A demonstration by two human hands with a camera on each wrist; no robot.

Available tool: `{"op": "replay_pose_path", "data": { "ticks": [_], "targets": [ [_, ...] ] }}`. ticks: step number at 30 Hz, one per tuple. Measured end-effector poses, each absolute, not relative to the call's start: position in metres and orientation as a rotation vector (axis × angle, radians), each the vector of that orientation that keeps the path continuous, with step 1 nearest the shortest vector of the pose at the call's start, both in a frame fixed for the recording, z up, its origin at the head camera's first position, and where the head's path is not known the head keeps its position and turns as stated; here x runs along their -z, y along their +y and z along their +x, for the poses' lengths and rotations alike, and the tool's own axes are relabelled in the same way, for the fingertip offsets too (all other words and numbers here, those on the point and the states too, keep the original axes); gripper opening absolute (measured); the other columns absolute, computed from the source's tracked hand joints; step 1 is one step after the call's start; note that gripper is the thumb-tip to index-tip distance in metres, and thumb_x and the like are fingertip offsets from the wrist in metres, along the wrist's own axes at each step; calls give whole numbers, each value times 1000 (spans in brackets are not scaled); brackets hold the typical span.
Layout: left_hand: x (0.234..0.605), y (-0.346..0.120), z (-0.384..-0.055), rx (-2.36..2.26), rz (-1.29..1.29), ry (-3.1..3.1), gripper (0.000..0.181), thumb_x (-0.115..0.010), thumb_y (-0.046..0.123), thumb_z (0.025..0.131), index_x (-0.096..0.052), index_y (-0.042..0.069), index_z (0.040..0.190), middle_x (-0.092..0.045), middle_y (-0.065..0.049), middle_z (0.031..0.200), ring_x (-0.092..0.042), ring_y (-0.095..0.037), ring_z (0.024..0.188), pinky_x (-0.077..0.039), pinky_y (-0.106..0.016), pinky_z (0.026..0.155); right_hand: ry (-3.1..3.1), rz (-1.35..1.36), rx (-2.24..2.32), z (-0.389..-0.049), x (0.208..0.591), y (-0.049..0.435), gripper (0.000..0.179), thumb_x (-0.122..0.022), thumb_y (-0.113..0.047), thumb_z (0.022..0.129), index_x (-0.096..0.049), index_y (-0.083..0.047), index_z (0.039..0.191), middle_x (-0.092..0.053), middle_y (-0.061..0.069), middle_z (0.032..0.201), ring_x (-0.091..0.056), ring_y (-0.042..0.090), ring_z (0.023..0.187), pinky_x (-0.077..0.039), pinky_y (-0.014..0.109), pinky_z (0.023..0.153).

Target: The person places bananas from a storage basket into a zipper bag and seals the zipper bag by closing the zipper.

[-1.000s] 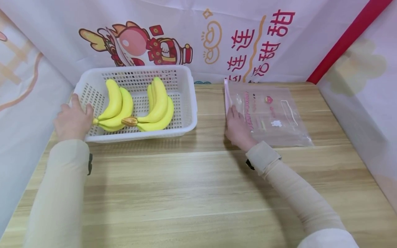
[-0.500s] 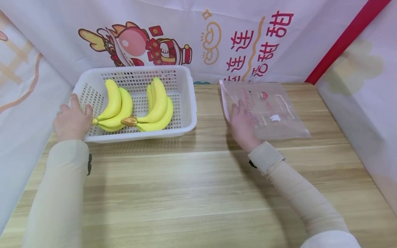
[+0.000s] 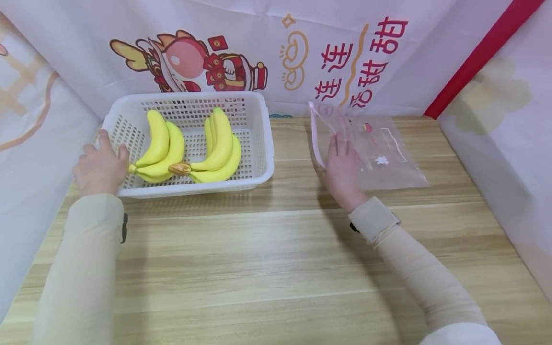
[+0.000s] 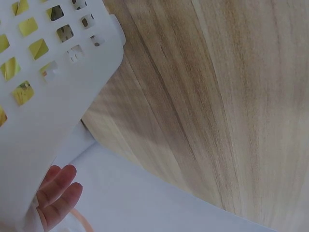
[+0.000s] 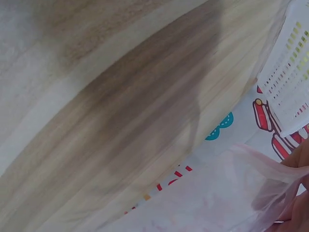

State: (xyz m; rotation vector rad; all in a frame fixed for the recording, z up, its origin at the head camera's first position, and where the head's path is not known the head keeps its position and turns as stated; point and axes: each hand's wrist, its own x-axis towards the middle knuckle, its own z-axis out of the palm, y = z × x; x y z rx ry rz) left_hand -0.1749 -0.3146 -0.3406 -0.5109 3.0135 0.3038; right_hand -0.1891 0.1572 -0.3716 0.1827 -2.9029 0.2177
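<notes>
At the left end of a white perforated plastic basket (image 3: 202, 188), my left hand (image 3: 101, 167) grips the wall. In the left wrist view its fingers (image 4: 60, 193) lie outside the wall. Two bunches of yellow bananas lie inside, one at the left (image 3: 170, 153) and one at the right (image 3: 226, 151). My right hand (image 3: 344, 175) pinches the upper layer of a clear plastic bag (image 3: 396, 172) with a pink edge and printed pictures. The pink edge stands raised and the bag's mouth looks parted. The right wrist view shows the film (image 5: 231, 188) drawn up towards the fingers (image 5: 298, 157).
Both things lie at the back of a wooden table (image 3: 258, 258). Behind them hangs a printed white cloth (image 3: 267, 48) with a cartoon figure and red characters. More cloth walls the left and right sides.
My right hand has moved slightly right and away from me. The bag's pink edge has risen and bowed, and the bag has slid back a little. The left hand and basket are still.
</notes>
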Motion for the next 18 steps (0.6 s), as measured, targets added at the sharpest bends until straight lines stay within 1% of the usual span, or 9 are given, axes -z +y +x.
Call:
{"op": "replay_pose_path", "data": {
  "ticks": [4,8,10,12,13,15,17,18],
  "targets": [
    [340,-315,-175,-296,-509,3011,72,-8,49,99,5,1,151,-33,-48,117,-45,-60,95,-44,-65,73,-2947,143,-290,-190,371,160,97,-77,-17,76,-18,8,148,-17,23,157,-32,52,133,-36,63,106],
    [341,-315,-174,-295,-508,3009,72,-8,49,99,5,1,151,-34,-48,116,-45,-60,95,-44,-65,74,-2920,144,-339,-190,370,162,105,-79,-22,74,-12,7,150,-13,24,158,-33,53,132,-36,63,105],
    [340,-314,-174,-292,-508,3008,73,-8,49,99,5,0,151,-34,-47,116,-45,-59,95,-44,-65,74,-2903,146,-364,-191,370,163,108,-79,-24,74,-9,7,150,-10,25,159,-31,53,133,-34,62,108],
    [340,-314,-174,-292,-507,3007,73,-8,49,99,5,0,151,-34,-47,116,-45,-59,95,-44,-65,74,-2899,153,-387,-191,369,164,107,-77,-20,75,-6,8,150,-6,26,159,-26,52,137,-30,61,112],
    [340,-314,-173,-295,-507,3008,73,-8,49,99,5,0,151,-34,-48,116,-45,-59,95,-44,-65,74,-2893,158,-401,-190,368,165,105,-76,-15,76,-5,8,150,-5,26,159,-24,51,138,-28,60,114],
    [340,-314,-174,-298,-506,3011,73,-9,49,99,4,0,151,-34,-48,116,-45,-59,94,-44,-65,74,-2890,167,-440,-190,365,165,98,-68,-2,77,-3,9,150,-1,28,158,-19,50,141,-22,59,116],
    [340,-314,-174,-301,-507,3012,73,-9,49,99,4,0,151,-34,-48,116,-45,-59,94,-44,-65,74,-2882,174,-496,-190,363,166,89,-55,10,79,-1,9,149,2,29,158,-13,47,144,-18,56,118],
    [340,-314,-174,-302,-508,3012,73,-9,49,99,5,0,151,-34,-48,116,-45,-59,94,-44,-65,74,-2881,125,-621,-191,363,167,83,-51,5,85,1,4,151,3,25,159,-12,43,146,-16,53,120]
  ]
}}
